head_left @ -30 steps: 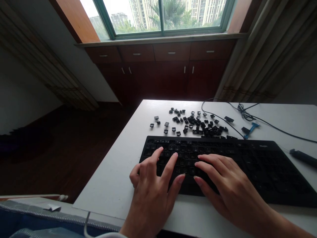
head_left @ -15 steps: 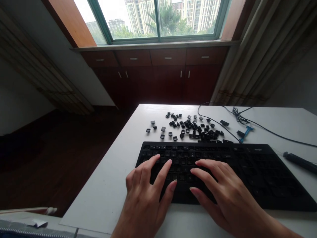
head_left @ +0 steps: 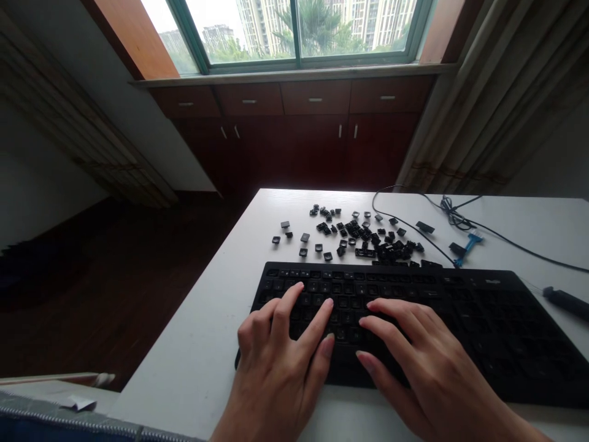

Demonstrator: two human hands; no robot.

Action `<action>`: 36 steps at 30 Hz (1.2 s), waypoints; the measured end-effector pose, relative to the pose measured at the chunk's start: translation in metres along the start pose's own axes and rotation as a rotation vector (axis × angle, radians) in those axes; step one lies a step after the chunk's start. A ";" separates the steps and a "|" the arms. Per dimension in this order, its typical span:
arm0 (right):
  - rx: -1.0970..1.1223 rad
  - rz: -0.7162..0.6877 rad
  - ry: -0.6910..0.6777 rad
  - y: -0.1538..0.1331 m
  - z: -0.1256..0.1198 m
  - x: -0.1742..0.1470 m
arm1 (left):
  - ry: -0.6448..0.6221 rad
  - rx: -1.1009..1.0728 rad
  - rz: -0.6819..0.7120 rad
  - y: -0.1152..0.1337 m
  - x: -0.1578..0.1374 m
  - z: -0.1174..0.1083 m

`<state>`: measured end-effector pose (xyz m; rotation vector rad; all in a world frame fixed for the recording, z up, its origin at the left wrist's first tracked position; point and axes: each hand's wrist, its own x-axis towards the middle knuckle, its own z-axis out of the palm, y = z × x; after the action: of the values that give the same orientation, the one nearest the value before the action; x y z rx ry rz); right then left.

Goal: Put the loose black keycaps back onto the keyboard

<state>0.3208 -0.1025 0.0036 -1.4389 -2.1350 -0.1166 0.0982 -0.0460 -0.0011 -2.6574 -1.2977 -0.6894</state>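
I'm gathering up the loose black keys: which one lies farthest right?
The black key beside the blue tool, just beyond the keyboard. All the other loose keys lie farther left.

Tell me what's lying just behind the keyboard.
Loose black keycaps, a blue tool and a cable. Anything low against the far edge of the keyboard is covered.

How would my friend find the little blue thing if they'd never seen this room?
On the white table, find the long black keyboard. Look just past its far edge, right of the pile of loose black keycaps, toward the bundled thin black cable. There lies the small, narrow blue tool, its bright blue standing out among black neighbours.
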 end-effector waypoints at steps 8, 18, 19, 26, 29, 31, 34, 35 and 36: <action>0.009 0.021 -0.008 0.000 0.000 -0.002 | -0.001 0.004 0.004 -0.005 -0.009 -0.002; 0.005 0.026 -0.012 -0.001 0.000 -0.002 | 0.025 0.002 0.011 -0.007 -0.010 0.000; 0.006 0.026 -0.012 -0.001 0.000 -0.002 | 0.023 -0.002 0.018 -0.007 -0.011 0.000; 0.008 0.005 0.030 0.000 0.000 0.002 | -0.114 -0.081 0.124 -0.023 0.006 -0.024; -0.019 -0.022 0.058 0.001 -0.001 0.004 | -0.140 -0.092 0.148 -0.034 0.037 -0.035; -0.024 -0.040 0.068 0.001 -0.001 0.004 | -0.145 -0.114 0.179 -0.041 0.065 -0.035; 0.002 -0.009 0.055 0.006 -0.005 0.007 | -0.094 -0.156 0.212 -0.051 0.105 -0.025; 0.006 0.023 0.046 0.011 -0.008 0.011 | -0.036 -0.177 0.221 -0.055 0.115 -0.018; 0.006 0.056 0.034 0.018 -0.010 0.016 | 0.016 -0.186 0.218 -0.060 0.122 -0.012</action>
<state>0.3358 -0.0855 0.0159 -1.4814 -2.0646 -0.1128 0.1130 0.0768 0.0573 -2.8741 -0.9622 -0.8346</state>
